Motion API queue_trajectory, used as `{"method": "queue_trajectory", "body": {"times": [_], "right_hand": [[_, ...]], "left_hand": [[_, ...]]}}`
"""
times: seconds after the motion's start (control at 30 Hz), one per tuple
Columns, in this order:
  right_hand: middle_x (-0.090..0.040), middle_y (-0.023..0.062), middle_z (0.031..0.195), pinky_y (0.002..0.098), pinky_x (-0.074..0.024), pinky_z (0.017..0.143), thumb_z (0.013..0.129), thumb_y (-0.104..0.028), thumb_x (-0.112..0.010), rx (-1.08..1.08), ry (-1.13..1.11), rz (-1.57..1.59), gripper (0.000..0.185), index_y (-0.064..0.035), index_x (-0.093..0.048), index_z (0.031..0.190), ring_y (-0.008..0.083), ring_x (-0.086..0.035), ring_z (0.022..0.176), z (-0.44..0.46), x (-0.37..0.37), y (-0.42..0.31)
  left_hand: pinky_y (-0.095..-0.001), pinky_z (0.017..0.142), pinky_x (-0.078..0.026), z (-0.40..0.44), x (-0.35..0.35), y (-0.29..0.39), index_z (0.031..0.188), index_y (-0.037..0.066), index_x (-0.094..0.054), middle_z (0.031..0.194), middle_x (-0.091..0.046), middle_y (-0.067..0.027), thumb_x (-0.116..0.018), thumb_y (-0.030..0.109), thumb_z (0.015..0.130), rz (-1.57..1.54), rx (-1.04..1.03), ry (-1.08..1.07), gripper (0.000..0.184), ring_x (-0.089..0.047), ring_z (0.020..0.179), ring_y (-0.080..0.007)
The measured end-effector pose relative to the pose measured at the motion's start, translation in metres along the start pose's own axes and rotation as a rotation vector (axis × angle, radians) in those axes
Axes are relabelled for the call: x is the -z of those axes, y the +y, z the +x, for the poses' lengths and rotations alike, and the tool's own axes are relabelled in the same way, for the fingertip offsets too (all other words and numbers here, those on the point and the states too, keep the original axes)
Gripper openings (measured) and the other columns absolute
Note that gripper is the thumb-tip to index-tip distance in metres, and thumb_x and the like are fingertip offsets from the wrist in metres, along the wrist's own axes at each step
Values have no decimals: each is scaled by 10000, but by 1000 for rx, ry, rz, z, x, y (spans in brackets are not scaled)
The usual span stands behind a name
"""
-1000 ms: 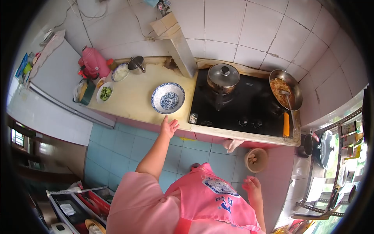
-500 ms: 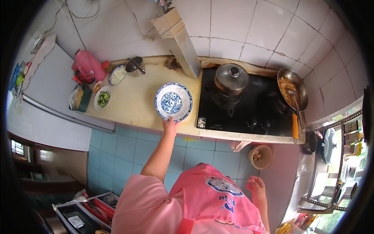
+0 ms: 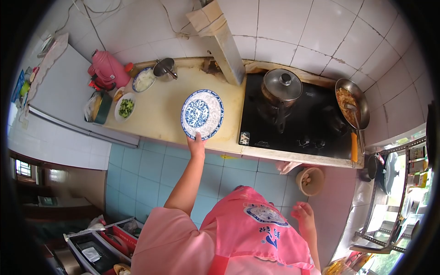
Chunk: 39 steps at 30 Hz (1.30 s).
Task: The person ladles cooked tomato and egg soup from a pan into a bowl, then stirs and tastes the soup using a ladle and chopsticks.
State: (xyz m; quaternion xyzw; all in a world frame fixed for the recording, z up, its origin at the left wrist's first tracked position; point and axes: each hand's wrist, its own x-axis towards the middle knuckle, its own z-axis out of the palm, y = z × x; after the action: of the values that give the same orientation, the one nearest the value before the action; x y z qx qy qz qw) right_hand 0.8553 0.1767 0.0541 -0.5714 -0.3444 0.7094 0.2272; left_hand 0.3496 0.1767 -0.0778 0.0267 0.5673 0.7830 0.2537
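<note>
My left grip [image 3: 197,145] pinches the patterned bowl [image 3: 198,113] at six o'clock; a firm thumb [image 3: 198,136] best steadies its tilt

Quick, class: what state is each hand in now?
Left hand: closed on the rim of the patterned bowl.
Right hand: partly open, nothing visible in it.

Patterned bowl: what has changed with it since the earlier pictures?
The left hand, at first open and palm up by the near edge, has taken hold of the patterned bowl by its near rim. The bowl is now tilted, seemingly raised, and a little further left of the cooktop. The lidded pot and frying pan stayed put; the right hand still holds nothing visible.
</note>
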Motion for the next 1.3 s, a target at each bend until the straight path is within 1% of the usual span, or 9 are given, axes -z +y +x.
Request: {"method": "queue_trajectory", "body": {"times": [0.17, 0.5, 0.63, 0.77, 0.83, 0.87, 0.97, 1.1, 1.3], "right_hand": [[-630, 59, 961, 281, -498, 744, 921, -141, -552, -1, 15, -3, 228, -26, -542, 1117, 148, -624, 780, -2, -2, 1], [-637, 66, 950, 288, -497, 747, 904, -154, -585, -23, 79, -11, 227, -33, -564, 1096, 153, -621, 796, -12, -5, -4], [-637, 69, 962, 286, -498, 758, 901, -163, -600, -24, 145, -4, 237, -21, -568, 1087, 156, -621, 820, -6, 6, 4], [-630, 90, 985, 308, -500, 780, 881, -220, -624, 13, 88, 3, 314, -23, -566, 1120, 185, -618, 851, 2, 22, 10], [-633, 75, 943, 287, -496, 747, 910, -148, -598, 30, 70, 43, 247, 4, -561, 1101, 156, -611, 849, 3, 28, -3], [-633, 75, 943, 287, -496, 747, 910, -148, -598, 37, 87, 54, 247, 4, -561, 1101, 156, -611, 849, 5, 38, -4], [-621, 66, 935, 292, -496, 691, 893, -132, -623, 210, 294, -3, 261, -11, -551, 1112, 146, -601, 806, 25, 83, -2], [-613, 61, 950, 269, -491, 682, 877, -99, -625, 485, 546, 1, 270, -19, -549, 1123, 133, -593, 807, 48, 162, -42], [-598, 79, 1049, 276, -504, 700, 814, -86, -674, 766, 635, -388, 486, -57, -493, 1264, 138, -593, 777, 88, 233, -151]], "left_hand": [[-466, 863, -536, 5, 0, 2, 1414, 115, -240, 1377, -377, -145, -430, 23, 933, 25, 20, -20, 525, -511, 1156, -308], [-473, 906, -502, 61, 48, -58, 1331, 171, -363, 1251, -497, -135, -504, 31, 902, -367, 412, 0, 472, -555, 1061, -306], [-449, 1022, -441, 80, 55, -72, 1235, -73, -415, 1245, -522, -210, -430, 65, 936, -531, 422, -84, 330, -537, 1129, -326], [-416, 992, -452, 74, 50, -56, 1164, -42, -500, 1135, -596, -153, -420, 282, 994, -294, 467, -91, 375, -571, 1074, -282], [-413, 967, -456, 64, 51, -44, 1165, -33, -504, 1113, -608, -144, -454, 553, 920, -146, 535, -137, 637, -587, 1044, -262], [-401, 964, -454, 44, 38, -25, 1175, -22, -503, 1109, -606, -152, -471, 651, 860, -114, 675, 83, 744, -591, 1033, -248], [-385, 777, -534, -31, 34, -12, 1250, 69, -450, 1055, -614, -141, -446, 624, 882, 19, 607, 295, 665, -633, 880, -229], [-357, 672, -517, -105, 51, -33, 1193, 105, -472, 1006, -626, -114, -476, 491, 914, 168, 995, -196, 477, -630, 839, -214], [-396, 774, -492, -218, -148, -16, 1195, 121, -501, 1066, -633, -121, -484, 411, 927, 247, 972, -641, 396, -621, 916, -236]]}}
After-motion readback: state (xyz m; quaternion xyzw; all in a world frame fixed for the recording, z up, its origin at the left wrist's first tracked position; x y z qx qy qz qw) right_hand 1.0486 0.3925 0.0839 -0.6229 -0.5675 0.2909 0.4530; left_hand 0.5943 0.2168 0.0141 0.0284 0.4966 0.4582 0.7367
